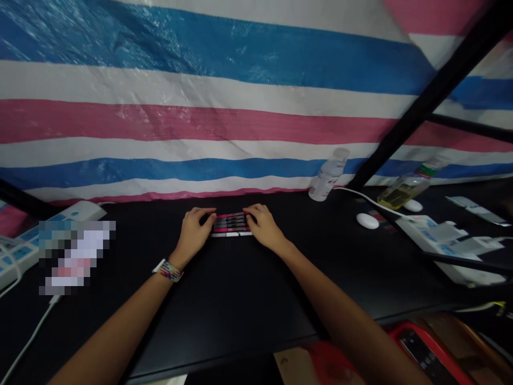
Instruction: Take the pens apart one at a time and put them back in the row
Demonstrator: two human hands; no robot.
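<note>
Several pens (231,223), with pink, black and clear parts, lie side by side across the black table. Along their near edge runs a white pen or strip (232,234). My left hand (195,231) closes on the left ends of the pens, thumb and fingers curled around them. At the right ends, my right hand (265,224) grips the same row in the same way. A multicoloured woven band with a pale device circles my left wrist. My fingers hide both ends of the row.
On the left are a power strip (87,210) and a blurred-out phone-like object (80,259) with a cable. At the right stand a white bottle (327,176) and an oil bottle (404,191), near a white mouse-like object (367,221) and another power strip (425,235).
</note>
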